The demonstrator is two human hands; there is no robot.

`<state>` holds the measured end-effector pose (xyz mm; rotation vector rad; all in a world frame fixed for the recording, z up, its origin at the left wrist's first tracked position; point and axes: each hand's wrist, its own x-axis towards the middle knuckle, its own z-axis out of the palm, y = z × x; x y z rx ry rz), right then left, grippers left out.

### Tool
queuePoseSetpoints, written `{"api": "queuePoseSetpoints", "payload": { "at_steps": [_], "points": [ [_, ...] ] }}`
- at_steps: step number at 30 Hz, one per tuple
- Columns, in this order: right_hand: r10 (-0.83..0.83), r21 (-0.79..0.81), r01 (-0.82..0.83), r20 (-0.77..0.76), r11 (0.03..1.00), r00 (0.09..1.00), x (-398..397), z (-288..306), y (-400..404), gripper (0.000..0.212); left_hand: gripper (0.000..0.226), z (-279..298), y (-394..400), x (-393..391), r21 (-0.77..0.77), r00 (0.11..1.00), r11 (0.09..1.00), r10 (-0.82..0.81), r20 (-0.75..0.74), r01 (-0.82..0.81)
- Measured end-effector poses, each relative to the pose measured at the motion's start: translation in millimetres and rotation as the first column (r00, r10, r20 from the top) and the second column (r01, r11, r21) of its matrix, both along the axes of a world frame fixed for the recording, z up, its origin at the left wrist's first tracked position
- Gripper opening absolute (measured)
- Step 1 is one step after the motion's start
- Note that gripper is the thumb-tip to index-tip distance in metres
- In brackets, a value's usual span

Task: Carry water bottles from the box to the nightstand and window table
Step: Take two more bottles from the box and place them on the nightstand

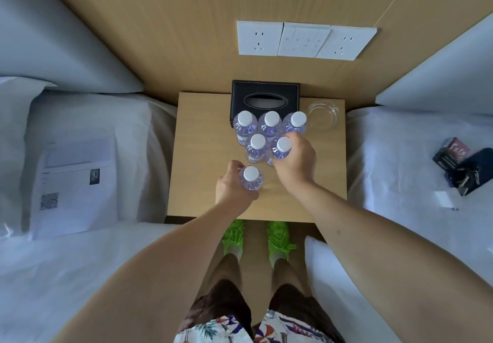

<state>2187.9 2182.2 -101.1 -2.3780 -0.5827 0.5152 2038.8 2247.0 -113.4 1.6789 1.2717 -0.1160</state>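
Several clear water bottles with white caps stand upright on the wooden nightstand (202, 134) between two beds. A row of three bottles (271, 124) stands in front of the tissue box. Just nearer stands another bottle (257, 146). My right hand (296, 161) grips a bottle (283, 147) beside it. My left hand (233, 186) grips a lone bottle (251, 178) nearer the front edge. All are seen from above. The box the bottles come from is out of view.
A black tissue box (265, 97) and a glass ashtray (322, 114) sit at the back of the nightstand. Wall sockets (304, 40) are above. White beds flank it; papers (74, 182) lie left, a phone, keys and small box (464, 166) right.
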Motion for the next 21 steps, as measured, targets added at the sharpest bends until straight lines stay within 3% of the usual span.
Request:
{"api": "queuePoseSetpoints", "payload": {
  "at_steps": [8,21],
  "points": [
    [-0.079,0.094,0.083,-0.042,0.992,0.996,-4,0,-5,0.064,0.06,2,-4,17,-0.003,0.997,1.0,0.006,0.077,-0.006],
    [-0.073,0.048,0.076,-0.054,0.996,0.996,1,-2,-11,0.055,0.056,-6,-24,35,0.055,0.981,0.985,0.157,0.116,-0.164]
  ]
}}
